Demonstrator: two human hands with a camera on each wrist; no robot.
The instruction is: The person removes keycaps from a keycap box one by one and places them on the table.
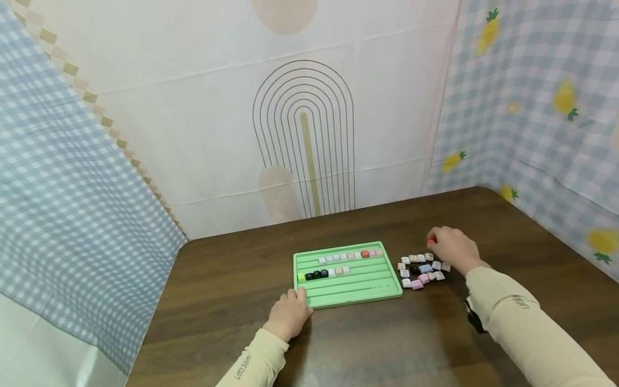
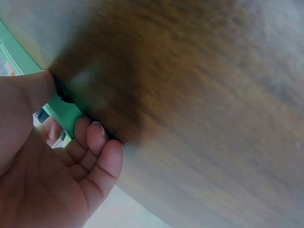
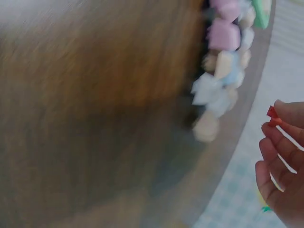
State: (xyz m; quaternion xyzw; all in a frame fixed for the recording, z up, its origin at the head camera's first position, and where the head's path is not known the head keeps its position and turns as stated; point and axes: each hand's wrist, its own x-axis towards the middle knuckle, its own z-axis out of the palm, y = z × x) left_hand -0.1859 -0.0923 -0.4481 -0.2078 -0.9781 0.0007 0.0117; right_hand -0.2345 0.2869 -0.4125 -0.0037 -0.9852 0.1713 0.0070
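A light green tray [image 1: 350,294] with raised ridges lies on the table and bears two rows of keycaps. My left hand [image 1: 287,314] grips its near left corner, thumb and fingers on either side of the tray's edge [image 2: 66,114] in the left wrist view. Between thumb and fingertips, my right hand [image 1: 453,248] pinches a small red keycap [image 3: 272,118], raised off the table. Below that hand lies a loose cluster of white, pink, blue and black keycaps [image 1: 417,284], just right of the tray. The upper row on the tray includes another red keycap [image 1: 365,253].
The brown wooden table [image 1: 232,285] carries the tray and the loose keycaps. A pale patterned cloth [image 1: 213,134] hangs behind it, with checked cloths on the left and right sides.
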